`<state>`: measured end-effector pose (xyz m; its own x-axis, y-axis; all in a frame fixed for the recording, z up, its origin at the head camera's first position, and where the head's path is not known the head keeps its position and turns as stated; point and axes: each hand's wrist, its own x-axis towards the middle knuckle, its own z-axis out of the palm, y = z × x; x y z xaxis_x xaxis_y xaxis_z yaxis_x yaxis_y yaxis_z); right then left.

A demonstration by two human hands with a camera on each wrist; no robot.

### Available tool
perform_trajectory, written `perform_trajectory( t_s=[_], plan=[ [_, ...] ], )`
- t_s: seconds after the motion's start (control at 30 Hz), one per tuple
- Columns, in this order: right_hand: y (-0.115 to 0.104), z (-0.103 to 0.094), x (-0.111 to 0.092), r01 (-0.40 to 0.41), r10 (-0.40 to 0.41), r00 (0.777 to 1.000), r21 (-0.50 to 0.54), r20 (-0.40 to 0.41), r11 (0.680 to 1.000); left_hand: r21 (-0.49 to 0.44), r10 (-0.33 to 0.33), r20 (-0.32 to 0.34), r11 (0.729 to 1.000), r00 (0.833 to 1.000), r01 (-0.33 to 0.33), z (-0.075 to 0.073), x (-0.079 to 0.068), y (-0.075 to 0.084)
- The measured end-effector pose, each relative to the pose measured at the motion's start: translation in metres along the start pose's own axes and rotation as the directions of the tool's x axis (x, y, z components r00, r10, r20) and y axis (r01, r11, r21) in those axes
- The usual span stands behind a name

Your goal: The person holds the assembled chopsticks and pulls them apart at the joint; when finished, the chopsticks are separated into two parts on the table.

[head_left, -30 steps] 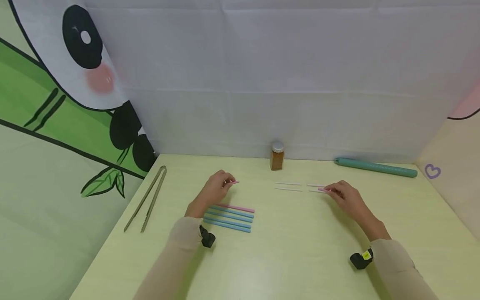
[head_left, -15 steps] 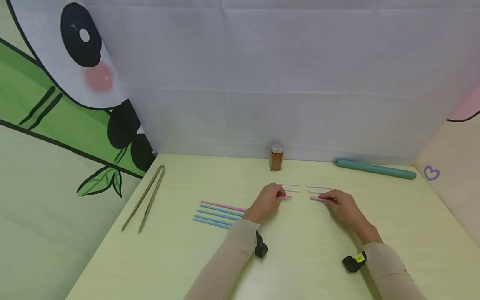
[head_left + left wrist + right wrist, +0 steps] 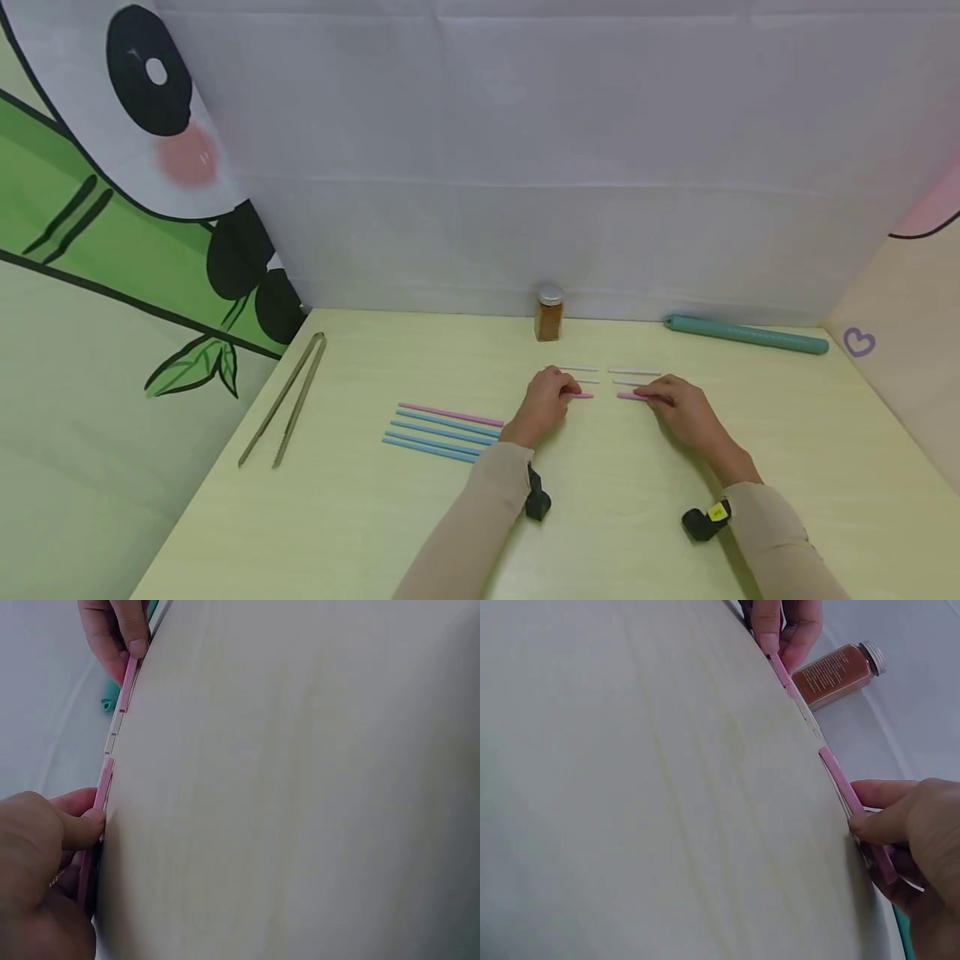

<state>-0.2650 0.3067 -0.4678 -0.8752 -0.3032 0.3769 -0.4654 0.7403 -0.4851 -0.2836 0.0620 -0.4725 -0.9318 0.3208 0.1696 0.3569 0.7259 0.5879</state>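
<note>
Aligning pink sticks (image 3: pixel 840 774), apparently, my left grip (image 3: pixel 545 404) and right grip (image 3: pixel 686 410) each pinch one; level release seems due.

Pale table (image 3: pixel 615 533), creased grey-white backdrop (image 3: pixel 562 125), perhaps cloth, cartoon-printed left wall (image 3: pixel 82 433).

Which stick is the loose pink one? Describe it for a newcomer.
On the pale table, start at the metal tongs on the person's left. Between them and the left hand lie blue sticks; the loose pink stick runs along their far side, the only one there that isn't blue.
</note>
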Motion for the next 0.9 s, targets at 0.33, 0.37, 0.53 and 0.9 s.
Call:
perform_trajectory(
  t_s=[0.33, 0.37, 0.53, 0.9],
  plan=[
    [0.001, 0.001, 0.003, -0.01, 0.01, 1.0, -0.007, 0.003, 1.0, 0.026, -0.036, -0.022, 0.999, 0.999, 0.036, 0.004, 0.004, 0.008],
    [0.002, 0.001, 0.003, -0.011, 0.011, 1.0, -0.006, 0.005, 1.0, 0.025, -0.041, -0.02, 0.999, 0.999, 0.042, 0.004, 0.004, 0.009],
    [0.005, 0.004, 0.004, -0.009, 0.009, 1.0, -0.005, 0.011, 1.0, 0.036, -0.052, -0.007, 0.998, 0.999, 0.052, 0.002, 0.006, 0.012],
    [0.007, 0.004, 0.006, -0.02, 0.02, 0.999, -0.015, 0.032, 1.0, 0.105, -0.03, 0.016, 0.994, 0.999, 0.028, 0.001, 0.005, 0.017]
  ],
)
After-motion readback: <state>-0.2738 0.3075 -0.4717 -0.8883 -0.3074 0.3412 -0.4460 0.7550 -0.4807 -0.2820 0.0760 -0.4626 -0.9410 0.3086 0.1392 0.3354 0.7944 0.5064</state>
